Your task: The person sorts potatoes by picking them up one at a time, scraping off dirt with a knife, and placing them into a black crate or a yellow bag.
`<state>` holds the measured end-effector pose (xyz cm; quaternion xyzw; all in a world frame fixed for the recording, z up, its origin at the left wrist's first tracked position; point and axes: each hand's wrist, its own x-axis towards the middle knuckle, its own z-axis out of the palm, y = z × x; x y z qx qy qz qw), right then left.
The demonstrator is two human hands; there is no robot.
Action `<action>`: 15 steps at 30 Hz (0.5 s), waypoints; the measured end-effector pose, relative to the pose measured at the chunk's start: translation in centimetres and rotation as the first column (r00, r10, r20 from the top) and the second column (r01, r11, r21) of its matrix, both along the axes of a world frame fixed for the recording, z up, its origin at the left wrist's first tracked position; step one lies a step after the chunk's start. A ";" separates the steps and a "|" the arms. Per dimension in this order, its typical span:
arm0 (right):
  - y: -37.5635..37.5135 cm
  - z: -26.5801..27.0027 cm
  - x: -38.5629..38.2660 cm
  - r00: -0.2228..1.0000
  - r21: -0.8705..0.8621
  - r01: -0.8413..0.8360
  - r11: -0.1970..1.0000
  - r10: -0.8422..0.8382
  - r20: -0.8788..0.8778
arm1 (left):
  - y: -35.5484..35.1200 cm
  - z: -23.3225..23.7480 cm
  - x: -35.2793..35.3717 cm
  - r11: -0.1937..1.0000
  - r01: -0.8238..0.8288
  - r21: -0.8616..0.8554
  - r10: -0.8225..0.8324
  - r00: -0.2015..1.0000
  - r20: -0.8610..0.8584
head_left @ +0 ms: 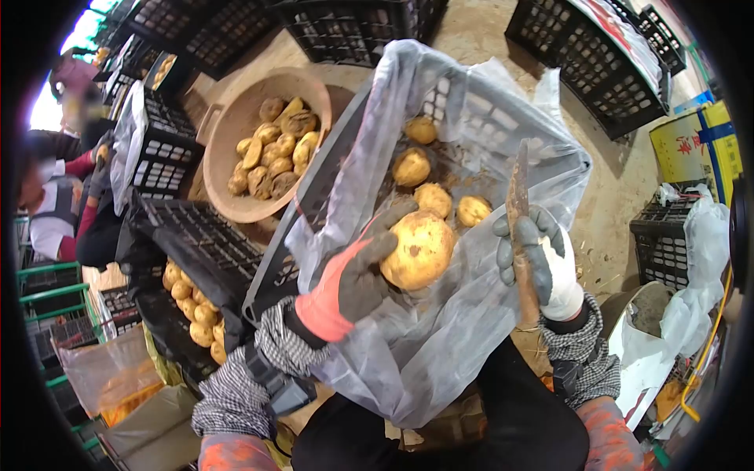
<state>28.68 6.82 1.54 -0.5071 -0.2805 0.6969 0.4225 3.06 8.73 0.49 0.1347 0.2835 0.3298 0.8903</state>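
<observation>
My left hand (357,275), in a dark and coral glove, grips a large round potato (418,250) over the lined crate. In my right hand (534,263), gloved in grey and white, is a worn knife (518,212) with its blade pointing up and its handle down. A clear plastic liner (408,353) covers the crate (345,149) and hangs over its near edge. Several smaller potatoes (411,167) lie inside on the liner, beyond my hands.
A tan basin (220,169) of potatoes stands left of the crate. A black-lined crate (212,235) holds more potatoes. Black crates (589,67) stand behind. A person (63,204) sits at the far left. A yellow box (695,149) is at the right.
</observation>
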 end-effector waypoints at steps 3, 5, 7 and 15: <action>-1.3 0.0 -1.4 0.988 0.007 -0.126 0.992 0.126 -0.087 | -4.2 1.0 -1.0 0.995 -0.094 0.040 0.096 0.992 -0.075; -2.3 0.3 -2.7 0.946 -0.015 -0.323 0.946 0.322 -0.031 | -6.0 -0.1 -1.4 0.893 0.020 0.449 0.169 0.911 -0.377; -3.4 0.6 -4.2 0.753 -0.082 -0.651 0.754 0.656 0.057 | -7.7 -0.9 -1.1 0.927 -0.068 0.369 0.197 0.925 -0.325; -3.8 -0.1 -5.5 0.705 -0.049 -0.695 0.717 0.694 0.146 | -9.4 -1.1 -1.5 0.968 -0.133 0.214 0.196 0.931 -0.308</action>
